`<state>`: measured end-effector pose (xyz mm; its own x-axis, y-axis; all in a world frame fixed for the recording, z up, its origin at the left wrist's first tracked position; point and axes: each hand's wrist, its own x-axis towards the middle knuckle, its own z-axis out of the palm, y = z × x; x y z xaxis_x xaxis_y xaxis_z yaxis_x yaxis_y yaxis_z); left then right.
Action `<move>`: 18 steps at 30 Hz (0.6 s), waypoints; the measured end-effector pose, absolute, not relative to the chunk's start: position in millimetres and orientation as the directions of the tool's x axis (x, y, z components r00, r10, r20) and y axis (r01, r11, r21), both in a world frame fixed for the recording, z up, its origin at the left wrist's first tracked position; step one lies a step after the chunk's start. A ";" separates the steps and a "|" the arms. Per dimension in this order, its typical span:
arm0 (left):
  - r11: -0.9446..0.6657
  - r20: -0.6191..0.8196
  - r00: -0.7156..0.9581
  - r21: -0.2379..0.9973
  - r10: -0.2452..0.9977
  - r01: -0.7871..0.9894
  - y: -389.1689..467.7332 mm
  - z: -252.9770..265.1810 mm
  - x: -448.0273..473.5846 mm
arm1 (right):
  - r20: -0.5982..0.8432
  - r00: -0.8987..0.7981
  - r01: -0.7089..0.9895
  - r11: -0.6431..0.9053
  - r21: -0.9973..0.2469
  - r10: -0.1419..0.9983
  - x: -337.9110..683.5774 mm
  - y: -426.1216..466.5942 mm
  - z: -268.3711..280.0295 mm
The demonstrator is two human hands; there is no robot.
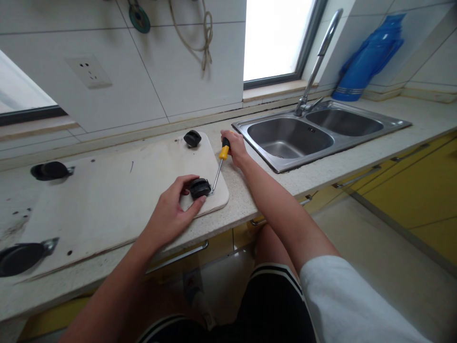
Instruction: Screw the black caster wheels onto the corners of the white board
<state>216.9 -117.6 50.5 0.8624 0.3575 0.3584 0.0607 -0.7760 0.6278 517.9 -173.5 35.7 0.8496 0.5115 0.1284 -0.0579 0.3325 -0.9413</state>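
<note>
At the near corner of the board (pixel 117 200) lying on the counter (pixel 250 190), the left hand (pixel 171 212) pinches a black caster wheel (pixel 200 188) between thumb and fingers. The right hand (pixel 233 147) is closed around a screwdriver (pixel 221 162), its tip at the wheel's base. Farther back another wheel (pixel 192 138) sits alone; two more (pixel 50 170) stand at the left, so this corner looks like the last being worked.

1 head view, facing forward-down, close over countertop (pixel 250 190).
</note>
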 end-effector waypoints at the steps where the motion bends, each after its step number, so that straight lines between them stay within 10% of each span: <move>1: -0.777 0.359 0.862 0.627 0.357 0.061 -117.3 50.2 216.8 | 0.128 0.848 -0.061 0.335 -0.940 0.513 517.6 -173.4 35.7; 18: -0.785 0.387 0.853 0.618 0.349 0.040 -117.6 49.9 217.5 | 0.145 0.811 -0.063 0.332 -0.941 0.566 507.1 -177.0 42.8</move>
